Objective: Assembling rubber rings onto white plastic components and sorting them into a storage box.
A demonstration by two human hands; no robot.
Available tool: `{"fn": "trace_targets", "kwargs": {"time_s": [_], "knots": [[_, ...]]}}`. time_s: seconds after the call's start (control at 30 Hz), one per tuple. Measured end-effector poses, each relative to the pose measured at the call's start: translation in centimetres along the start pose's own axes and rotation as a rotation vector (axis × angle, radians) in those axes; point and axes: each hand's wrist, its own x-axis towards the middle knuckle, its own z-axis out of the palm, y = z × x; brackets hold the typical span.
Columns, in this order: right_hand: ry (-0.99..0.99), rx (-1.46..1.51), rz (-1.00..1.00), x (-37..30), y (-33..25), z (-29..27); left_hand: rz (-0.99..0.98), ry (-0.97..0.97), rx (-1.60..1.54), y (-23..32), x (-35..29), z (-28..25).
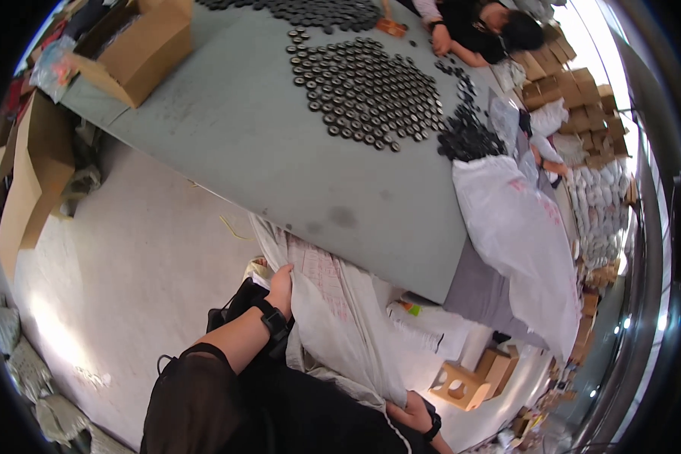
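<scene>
A white woven sack (344, 306) with faded red print hangs in front of me, just off the table's near edge. My left hand (281, 287) is closed on its upper left side. Lower down, my right hand (412, 412) grips the sack's other edge, fingers partly hidden by the cloth. The sack looks slack and creased; its inside cannot be seen. On the grey-green table (280, 174), round dark caps (371, 91) stand close together in rows. Loose black caps (469, 136) lie heaped at the mouth of a second white sack (511, 234), which drapes over the right edge.
A co-worker (480, 30) leans over the far side, hands by the caps. An open carton (140, 57) sits on the table's left corner, another carton (38, 174) beyond it. A cut-out cardboard box (460, 386) rests on the floor. Stacked cartons (575, 87) line the right.
</scene>
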Motion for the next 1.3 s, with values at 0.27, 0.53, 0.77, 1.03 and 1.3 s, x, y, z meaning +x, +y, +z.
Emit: {"fn": "trace_targets", "kwargs": {"time_s": [0.27, 0.53, 0.77, 1.03, 1.3], "knots": [[0.064, 0.290, -0.107, -8.3, 9.2, 3.7, 0.061, 0.032, 0.356, -5.9, -2.1, -2.2], [0.043, 1.720, 0.057, -6.6, 23.2, 12.5, 0.093, 0.123, 0.718, -6.9, -2.8, -6.2], [0.407, 1.672, 0.069, 10.4, 23.0, 16.6, 0.108, 0.215, 1.657, -8.6, -13.0, -0.2], [0.550, 1.614, -0.008, 10.3, 18.5, 19.7, 0.492, -0.667, 2.662, -8.5, -12.9, -5.4], [1.025, 1.460, -0.131, -4.1, 27.0, 17.0, -0.360, -1.282, 2.683, -25.3, -8.4, -11.6]]}}
